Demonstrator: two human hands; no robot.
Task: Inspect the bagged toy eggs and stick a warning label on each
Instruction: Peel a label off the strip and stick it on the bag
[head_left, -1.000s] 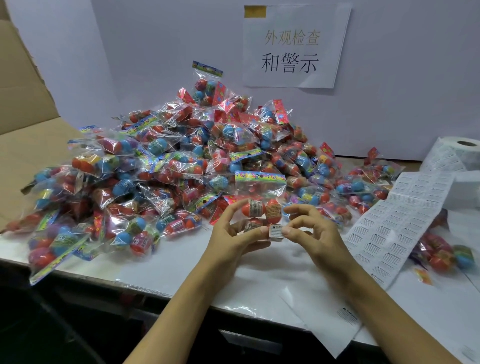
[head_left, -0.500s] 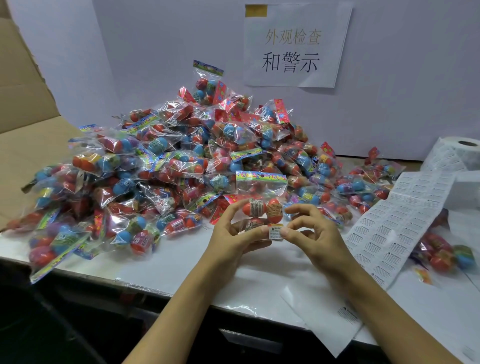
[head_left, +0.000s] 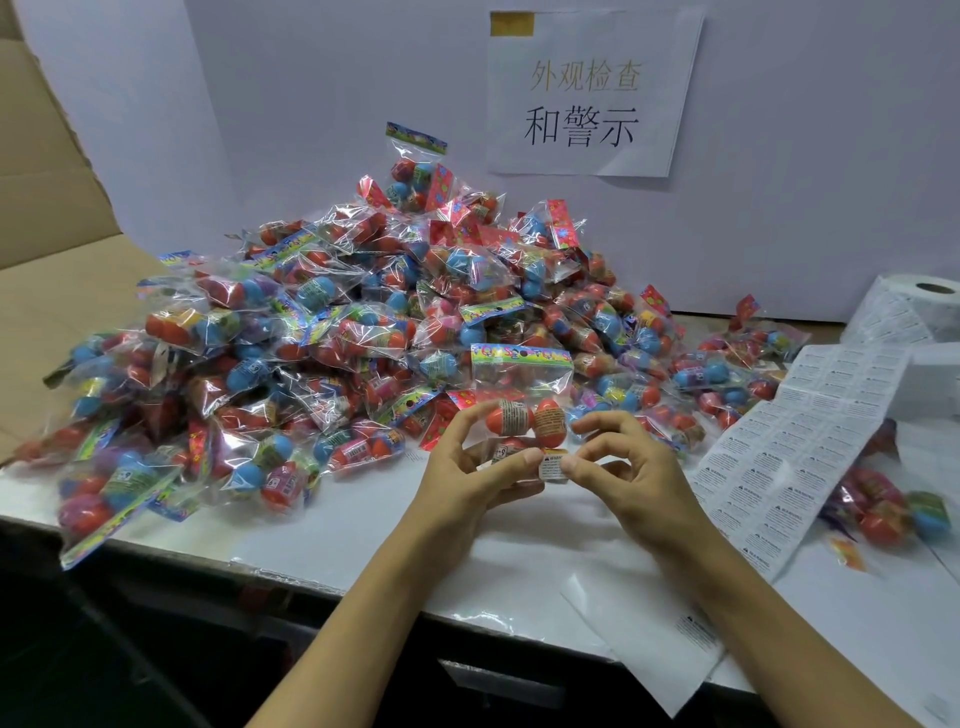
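My left hand (head_left: 467, 467) grips a clear bag of orange toy eggs (head_left: 524, 405), held upright above the table with its colourful header card on top. My right hand (head_left: 623, 467) pinches a small white warning label (head_left: 551, 465) against the bag's lower edge, thumb tip on the label. A big heap of bagged toy eggs (head_left: 322, 332) fills the table behind and to the left. A strip of warning labels (head_left: 795, 441) runs from a label roll (head_left: 924, 306) at the far right.
The white table's front edge (head_left: 363, 582) runs across below my wrists. A few bagged eggs (head_left: 883, 509) lie apart at the right, past the strip. Empty backing paper (head_left: 649, 639) overhangs the edge. Cardboard (head_left: 47, 218) stands at the left, a paper sign (head_left: 592, 93) hangs on the wall.
Hardly anything has moved. Both hands stay at the bag, and my right thumb has closed slightly onto the label at the bag's lower edge.
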